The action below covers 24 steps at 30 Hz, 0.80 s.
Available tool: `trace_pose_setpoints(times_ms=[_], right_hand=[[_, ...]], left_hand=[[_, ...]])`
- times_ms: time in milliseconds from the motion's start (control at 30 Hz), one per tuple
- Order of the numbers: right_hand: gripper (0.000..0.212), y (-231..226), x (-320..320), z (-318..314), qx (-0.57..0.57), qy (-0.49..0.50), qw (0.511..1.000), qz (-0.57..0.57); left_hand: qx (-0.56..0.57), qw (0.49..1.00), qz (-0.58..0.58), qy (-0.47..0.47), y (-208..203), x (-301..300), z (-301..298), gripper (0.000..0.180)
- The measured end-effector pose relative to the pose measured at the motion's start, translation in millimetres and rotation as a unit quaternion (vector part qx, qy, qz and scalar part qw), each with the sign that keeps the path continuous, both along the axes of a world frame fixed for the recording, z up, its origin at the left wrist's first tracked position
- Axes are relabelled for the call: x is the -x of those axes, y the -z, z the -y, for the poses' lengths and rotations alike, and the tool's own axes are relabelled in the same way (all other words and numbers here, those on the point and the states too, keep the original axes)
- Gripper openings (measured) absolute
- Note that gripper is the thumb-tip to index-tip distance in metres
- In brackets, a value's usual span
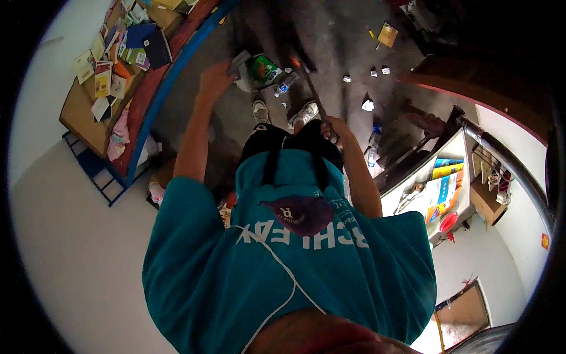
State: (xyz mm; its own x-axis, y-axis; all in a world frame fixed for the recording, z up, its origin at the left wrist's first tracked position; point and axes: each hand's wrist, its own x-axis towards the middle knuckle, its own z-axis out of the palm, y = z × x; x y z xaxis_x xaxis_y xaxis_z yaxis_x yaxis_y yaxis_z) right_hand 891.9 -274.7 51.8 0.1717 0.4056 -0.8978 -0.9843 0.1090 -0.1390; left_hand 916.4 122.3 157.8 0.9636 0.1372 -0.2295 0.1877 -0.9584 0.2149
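My left hand [217, 81] is stretched forward on the left, its fingers closed around a grey, flat-edged piece [240, 60] that looks like part of a dustpan. Beside that piece lies a green package [264, 68], and I cannot tell whether it rests in the pan or on the floor. My right hand [336, 128] wraps around the near end of a long dark stick [315, 91]. The stick slants forward and left to an orange patch, and its far end is lost in shadow. A clear plastic bottle [286, 85] lies between the two tools.
Several crumpled white papers [368, 105] and a tan booklet [387, 35] litter the grey floor. Another bottle [372, 154] is at my right. A blue-edged bunk [154, 100] piled with books [118, 56] runs along the left. On the right stands a white shelf [460, 144] holding books.
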Motion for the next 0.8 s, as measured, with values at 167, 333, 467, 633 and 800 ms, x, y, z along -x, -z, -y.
trace_pose_setpoints(times_ms=[167, 333, 467, 633, 800], right_hand=[[0.018, 12.9, 4.9, 41.1, -0.276, 0.141, 0.928, -0.208], [0.019, -27.1, 13.9, 32.0, -0.213, 0.076, 0.962, -0.154], [0.020, -55.5, 20.9, 9.1, -0.085, 0.039, 0.994, -0.056], [0.023, -41.3, 43.5, 1.3, -0.067, 0.069, 0.995, -0.037], [0.021, -50.6, 93.0, -10.3, 0.029, 0.116, 0.991, 0.054]], left_hand=[[-0.052, 0.997, -0.054, -0.004, 5.5, -11.4, 8.4, 0.041], [-0.047, 0.999, -0.003, -0.020, 14.3, -3.0, -2.2, 0.037], [-0.044, 0.999, 0.010, -0.020, 10.4, 19.4, -15.0, 0.036], [0.065, 0.994, 0.085, -0.011, 4.3, 70.2, -33.2, 0.035], [0.042, 0.995, 0.074, -0.060, -8.8, 118.1, -36.7, 0.037]])
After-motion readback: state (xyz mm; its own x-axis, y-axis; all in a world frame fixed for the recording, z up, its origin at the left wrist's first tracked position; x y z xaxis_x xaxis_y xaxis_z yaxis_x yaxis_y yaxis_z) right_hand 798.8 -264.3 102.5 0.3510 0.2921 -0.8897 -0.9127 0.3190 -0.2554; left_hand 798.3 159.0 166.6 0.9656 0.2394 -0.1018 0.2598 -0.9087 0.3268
